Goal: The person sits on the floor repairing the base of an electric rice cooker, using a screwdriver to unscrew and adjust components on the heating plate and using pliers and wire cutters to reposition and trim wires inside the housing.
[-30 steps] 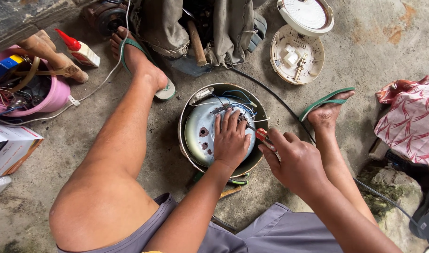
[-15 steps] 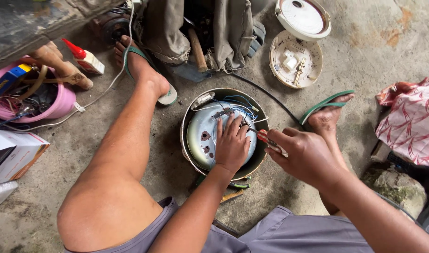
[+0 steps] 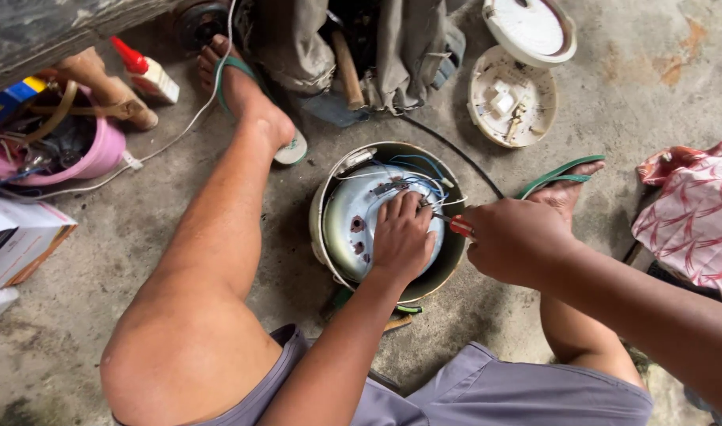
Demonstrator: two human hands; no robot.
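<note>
Your left hand (image 3: pixel 402 237) lay flat on the metal plate (image 3: pixel 353 225) inside the round appliance shell (image 3: pixel 323 237) between your feet, fingers spread, gripping nothing. Your right hand (image 3: pixel 512 241) was fisted around the red-handled screwdriver (image 3: pixel 458 226), its shaft running leftward to the wires (image 3: pixel 416 170) beside your left fingertips. Since a second earlier, your right hand had drawn back rightward, and the view had tightened.

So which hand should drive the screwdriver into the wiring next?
Probably the right hand: it already grips the screwdriver, tip at the wires. The left hand lies flat on the cooker base, steadying it.
</note>
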